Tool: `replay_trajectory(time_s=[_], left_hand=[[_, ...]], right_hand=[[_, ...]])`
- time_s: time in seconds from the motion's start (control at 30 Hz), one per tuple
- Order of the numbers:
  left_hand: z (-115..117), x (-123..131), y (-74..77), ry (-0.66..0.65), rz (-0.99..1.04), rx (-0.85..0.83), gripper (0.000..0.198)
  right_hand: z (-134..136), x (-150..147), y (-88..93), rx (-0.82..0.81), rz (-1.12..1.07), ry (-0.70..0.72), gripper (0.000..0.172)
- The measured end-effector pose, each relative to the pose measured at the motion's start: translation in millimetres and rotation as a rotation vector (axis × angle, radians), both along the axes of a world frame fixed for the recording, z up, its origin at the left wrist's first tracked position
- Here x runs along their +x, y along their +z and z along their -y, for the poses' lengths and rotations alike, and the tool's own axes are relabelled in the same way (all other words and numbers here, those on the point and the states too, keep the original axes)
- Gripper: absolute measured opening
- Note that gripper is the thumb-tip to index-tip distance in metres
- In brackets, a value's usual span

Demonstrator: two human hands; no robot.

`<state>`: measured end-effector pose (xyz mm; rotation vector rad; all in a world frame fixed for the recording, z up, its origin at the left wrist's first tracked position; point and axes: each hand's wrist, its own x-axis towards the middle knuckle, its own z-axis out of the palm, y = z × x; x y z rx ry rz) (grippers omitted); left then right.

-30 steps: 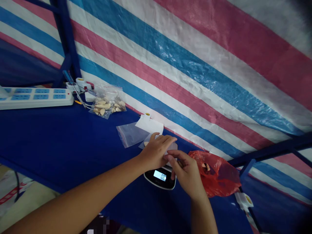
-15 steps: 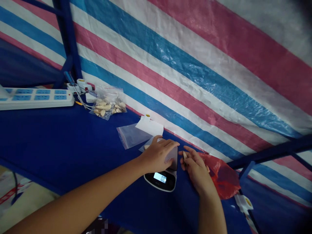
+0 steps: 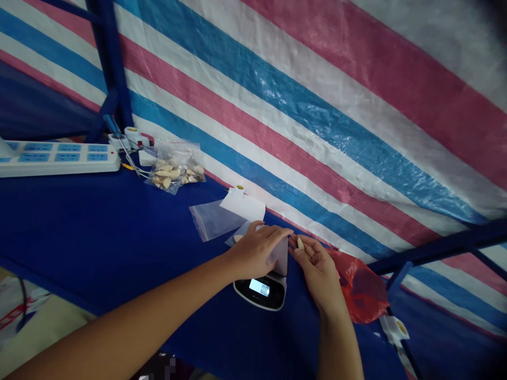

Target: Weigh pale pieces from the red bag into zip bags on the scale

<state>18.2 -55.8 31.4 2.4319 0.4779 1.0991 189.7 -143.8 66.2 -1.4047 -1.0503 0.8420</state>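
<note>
At the far left, a white power strip (image 3: 59, 167) with blue sockets lies on the blue table (image 3: 99, 227). Right of it, a screwdriver (image 3: 112, 125) with a blue handle leans beside some white plugs (image 3: 134, 138). Next come clear bags (image 3: 174, 168) filled with pale pieces, near the striped sheet (image 3: 245, 126) behind the table. Further right, a flat clear bag (image 3: 214, 220) lies partly under a sheet of white paper (image 3: 247, 205).

The person's left hand (image 3: 259, 250) is palm down over the kitchen scale (image 3: 273, 302), covering part of its top and of another clear bag (image 3: 233, 236) with something pale in it; whether its fingers grip anything cannot be told. The scale's lit display (image 3: 260, 287) reads 0.8. Just right of the scale, the right hand (image 3: 317, 266) pinches a small pale piece (image 3: 300, 244) between thumb and fingers, its fingertips just beside those of the left. A red plastic bag (image 3: 364, 290) lies behind the right wrist, and a white plug (image 3: 397, 328) sits at the table's right edge.
</note>
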Motion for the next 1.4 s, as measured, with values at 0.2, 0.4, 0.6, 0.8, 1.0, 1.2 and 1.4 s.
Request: replay_trajectory(time_s=[0.2, 0.4, 0.6, 0.8, 1.0, 1.2, 1.4], left_hand=[[-2.2, -0.9, -1.5, 0.018, -0.006, 0.011, 0.074], [-2.7, -1.3, -2.0, -0.003, 0.005, 0.004, 0.075], [-1.0, -1.0, 0.5, -0.025, 0.003, 0.007, 0.071], [0.3, 0.2, 1.9, -0.031, 0.019, 0.016, 0.071], [-9.0, -4.8, 4.1, 0.07, 0.004, 0.064, 0.069], [-33.8, -20.4, 9.1, 0.294, 0.097, 0.089, 0.06], [-41.8, -27.9, 12.6, 0.387, 0.094, 0.063, 0.059]], right_hand=[[1.9, 0.8, 3.0, -0.015, 0.123, 0.008, 0.04], [3.8, 0.9, 6.1, 0.06, 0.061, -0.056, 0.043], [3.9, -14.1, 0.0, 0.008, 0.186, -0.029, 0.033], [4.3, -35.9, 3.9, 0.037, 0.21, 0.11, 0.029], [14.0, 2.1, 16.0, 0.073, 0.417, -0.296, 0.04], [57.7, 111.7, 8.8, -0.438, 0.876, -0.977, 0.049], [57.1, 154.5, -27.9, -0.481, 0.976, -0.586, 0.034]])
